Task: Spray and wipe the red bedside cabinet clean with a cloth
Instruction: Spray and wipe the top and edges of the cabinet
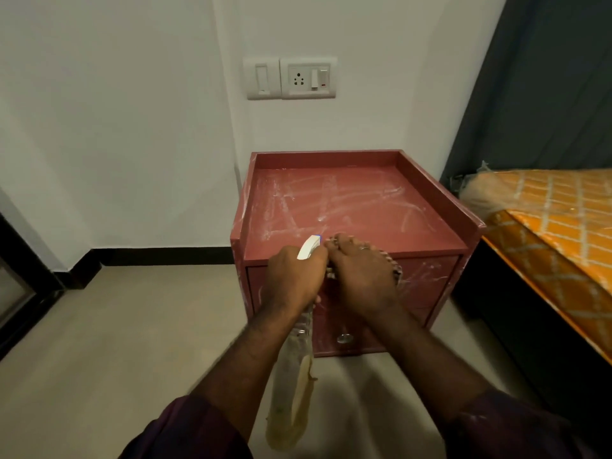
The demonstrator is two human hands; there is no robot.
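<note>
Red-painted wood: the red bedside cabinet (347, 207) stands against the wall straight ahead of both hands, its tray-like top smeared with white streaks, more on the drawer fronts. Orange bed (556, 226) just beside it on the right.

The spray bottle (294, 376), clear plastic, has its long axis running from near the body up and forward to the cabinet's front edge, base towards the person and head away. The left hand (291, 276) grips its neck, fingers wrapped tight. The right hand (361, 276) is level with it and just beside, fingers curled on a bunched patterned cloth (395, 271) in front of the top drawer. Both hands are about equally near the top.

The white nozzle (309, 246) points forward over the front edge at the streaked top. The right fingertips sit right at its tip; contact can't be told. Likely next: squeeze the trigger, then bring the cloth forward and up onto the top.
</note>
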